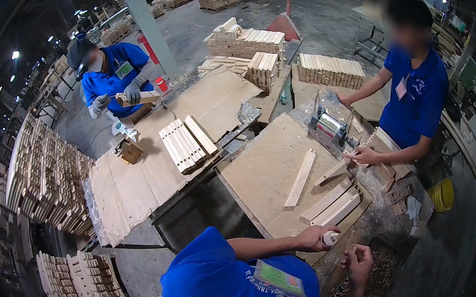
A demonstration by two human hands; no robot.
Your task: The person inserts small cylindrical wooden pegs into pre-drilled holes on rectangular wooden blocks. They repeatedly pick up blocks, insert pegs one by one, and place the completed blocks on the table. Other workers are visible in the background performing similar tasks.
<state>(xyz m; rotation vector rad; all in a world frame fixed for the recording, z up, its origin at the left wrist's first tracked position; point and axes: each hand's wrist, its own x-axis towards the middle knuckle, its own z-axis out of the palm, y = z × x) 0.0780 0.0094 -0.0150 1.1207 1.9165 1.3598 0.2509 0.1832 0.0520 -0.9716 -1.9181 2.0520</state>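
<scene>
My left hand (314,238) is wrapped round a small white round-ended object (331,237), perhaps a bottle; most of it is hidden in the fingers. My right hand (357,261) is close by, fingers curled together, and what they hold, if anything, is too small to make out. Under it lies a heap of small brown wooden pieces (381,270), probably dowels. Just beyond my left hand, pale wooden bars (332,205) lie side by side on a cardboard-covered table (252,173). Another bar (300,178) lies slanted farther off.
At the right, a co-worker (419,87) handles a wooden bar beside a metal clamp-like device (329,123). Across a second table (120,197), another co-worker (115,74) holds a wooden piece. Stacked wood (47,170) stands left; a yellow bucket (442,194) is at right.
</scene>
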